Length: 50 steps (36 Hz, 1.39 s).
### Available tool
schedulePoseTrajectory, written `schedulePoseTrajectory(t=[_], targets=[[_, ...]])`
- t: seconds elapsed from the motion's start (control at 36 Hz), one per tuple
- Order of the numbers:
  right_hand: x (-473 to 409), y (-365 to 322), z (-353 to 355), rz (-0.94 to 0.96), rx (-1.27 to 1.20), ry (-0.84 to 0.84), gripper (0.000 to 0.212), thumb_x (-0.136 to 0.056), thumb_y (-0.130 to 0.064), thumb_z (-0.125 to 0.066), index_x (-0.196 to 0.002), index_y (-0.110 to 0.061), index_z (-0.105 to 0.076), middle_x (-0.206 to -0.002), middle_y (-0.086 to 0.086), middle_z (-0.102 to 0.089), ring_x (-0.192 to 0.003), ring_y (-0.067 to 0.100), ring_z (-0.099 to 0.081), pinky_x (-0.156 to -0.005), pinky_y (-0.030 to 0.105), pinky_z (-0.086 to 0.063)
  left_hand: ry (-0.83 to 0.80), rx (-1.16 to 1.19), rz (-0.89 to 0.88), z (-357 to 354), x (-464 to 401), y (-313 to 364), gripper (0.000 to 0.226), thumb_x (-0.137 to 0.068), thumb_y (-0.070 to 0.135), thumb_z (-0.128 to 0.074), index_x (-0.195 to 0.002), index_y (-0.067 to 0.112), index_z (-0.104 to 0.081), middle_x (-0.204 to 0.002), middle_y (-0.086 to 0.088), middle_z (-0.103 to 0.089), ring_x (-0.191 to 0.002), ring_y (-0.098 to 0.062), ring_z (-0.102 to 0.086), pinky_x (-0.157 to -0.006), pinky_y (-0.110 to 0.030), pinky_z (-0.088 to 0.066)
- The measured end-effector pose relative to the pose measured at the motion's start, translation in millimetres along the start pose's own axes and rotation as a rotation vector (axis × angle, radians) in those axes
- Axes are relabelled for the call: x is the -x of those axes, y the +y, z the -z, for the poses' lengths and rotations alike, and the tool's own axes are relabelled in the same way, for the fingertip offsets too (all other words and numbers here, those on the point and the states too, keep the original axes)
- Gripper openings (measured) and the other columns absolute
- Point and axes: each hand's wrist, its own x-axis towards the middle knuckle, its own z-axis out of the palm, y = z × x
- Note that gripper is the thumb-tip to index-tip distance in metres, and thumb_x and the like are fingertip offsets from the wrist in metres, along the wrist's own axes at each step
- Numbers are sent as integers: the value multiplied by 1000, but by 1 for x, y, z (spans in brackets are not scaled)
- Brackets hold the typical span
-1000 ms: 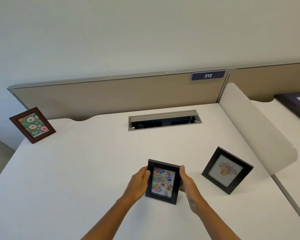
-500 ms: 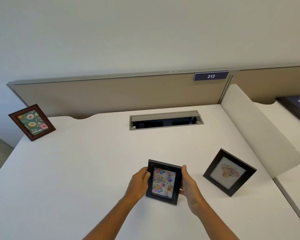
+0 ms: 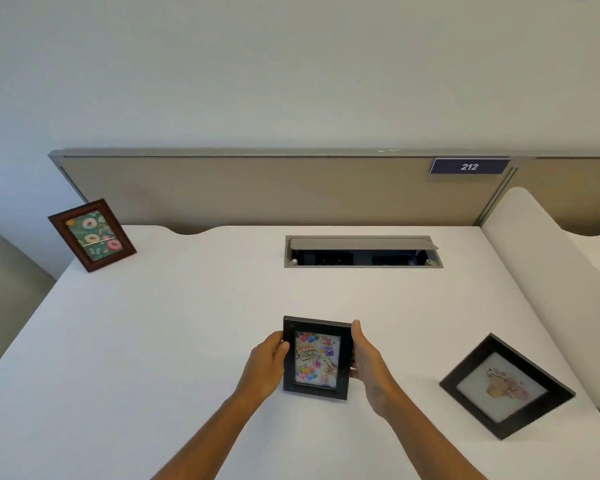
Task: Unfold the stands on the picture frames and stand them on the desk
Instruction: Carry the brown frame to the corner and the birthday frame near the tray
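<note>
Birthday frame [image 3: 316,358]: upright, near front-centre of white tabletop [image 3: 187,323], left hand [image 3: 269,362] and right hand [image 3: 366,362] each in closed grip on its sides. Brown frame [image 3: 92,235] back-left; black frame [image 3: 506,386] right; beige partition [image 3: 257,192] behind.

Frame in my hands [image 3: 317,358]: black border, pic w/ bright balloons (pink, blue, green) + "Happy Birthday" lettering on white. Frame at right [image 3: 506,386]: black, pale pic w/ orange-pink motif, too blurred to tell what. Frame far left [image 3: 92,235]: red-brown wood, green pic w/ donuts, pink & cream. Desk [image 3: 187,323] white. Partition [image 3: 257,192] beige; sign [image 3: 469,166] navy w/ white "212".
</note>
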Motion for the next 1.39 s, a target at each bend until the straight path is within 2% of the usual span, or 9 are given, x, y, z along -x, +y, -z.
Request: schedulePoseTrajectory(t=[0.19,0.39,0.47,0.56,0.83,0.94,1.03,1.19,1.39], targets=[[-48,-37,-41,5,24,-57,69,-87,-85,-31,-126,-42,-69,-133,-4,-75,-125,20,-68,-116,50,-49,45,-10,29,47,-45,0,27,-111,21,-44,-131,13,-61,-124,-4,-71,-118,-20,-67,-97,-40,-62],[-110,-90,-81,30,61,-80,72,-86,-89,-33,-123,-42,-74,-112,-16,-84,-119,16,-72,-88,30,-54,116,-25,39,96,-113,4,29,-111,23,-44,-132,11,-61,-126,-8,-71,-118,-24,-68,-95,-43,-63],[-143,-115,-95,45,55,-88,76,-93,-86,-33,-131,-35,-72,-126,-5,-81,-122,20,-72,-98,38,-55,151,-32,43,114,-146,9,28,-111,23,-45,-130,11,-61,-126,-8,-71,-118,-25,-68,-95,-43,-63],[-179,-137,-108,62,32,-102,68,-106,-76,-33,-138,-29,-70,-133,2,-78,-127,24,-70,-111,48,-52,195,-56,52,128,-179,14,30,-110,25,-46,-133,10,-60,-131,-11,-70,-122,-29,-67,-100,-46,-61],[-274,-196,-140,67,-36,-103,72,-105,-77,-34,-150,-27,-59,-141,4,-71,-128,24,-66,-108,45,-41,318,-76,93,157,-277,27,39,-110,29,-46,-143,10,-56,-143,-13,-64,-131,-34,-62,-108,-53,-54],[-300,-204,-146,45,-56,-84,72,-104,-78,-33,-143,-26,-63,-125,-1,-75,-110,16,-68,-102,45,-39,329,-65,107,161,-300,24,39,-110,32,-46,-142,12,-57,-143,-12,-65,-130,-33,-63,-107,-52,-55],[-311,-208,-149,49,-57,-77,70,-105,-75,-34,-143,-25,-64,-130,1,-75,-113,17,-69,-101,44,-40,335,-65,121,162,-311,21,39,-110,32,-46,-141,12,-58,-143,-11,-64,-129,-33,-63,-107,-52,-55],[-321,-210,-152,43,-37,-96,64,-105,-74,-36,-135,-27,-67,-125,-1,-77,-110,14,-70,-82,35,-46,349,-55,146,160,-320,13,39,-110,32,-45,-142,12,-57,-144,-12,-64,-130,-33,-62,-107,-54,-55],[-330,-205,-148,40,-41,-83,61,-103,-77,-38,-128,-32,-68,-124,-4,-77,-113,15,-69,-108,47,-41,362,-43,164,155,-325,12,40,-110,35,-45,-143,14,-57,-145,-11,-64,-130,-33,-62,-107,-52,-55]])
